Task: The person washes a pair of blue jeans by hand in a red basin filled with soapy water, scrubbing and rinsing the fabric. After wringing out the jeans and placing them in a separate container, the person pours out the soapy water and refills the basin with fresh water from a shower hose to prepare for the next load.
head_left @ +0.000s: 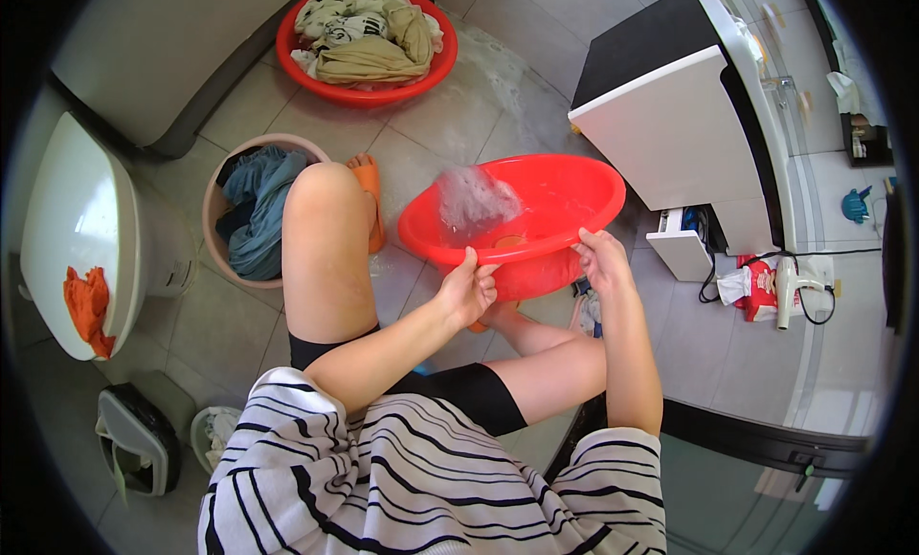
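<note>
Both my hands grip the near rim of a red plastic basin [565,196] in front of my knees. It is tilted away from me, and foamy water spills over its far left side. My left hand [467,289] pinches the rim at the left, thumb on top. Farther right, my right hand [601,258] has its fingers closed on the same rim. Beside my left knee stands a pink bucket [212,220] with blue and dark clothes [263,196] in it. Another red basin [369,98], heaped with pale and khaki clothes [373,48], sits on the floor farther off.
Wet, soapy tiles [503,81] stretch beyond the tilted basin. A white cabinet [661,124] with a pulled-out drawer [682,244] stands at right, near a hair dryer [787,292]. At left are a toilet [91,220] with an orange cloth [88,311] and a bin [144,440].
</note>
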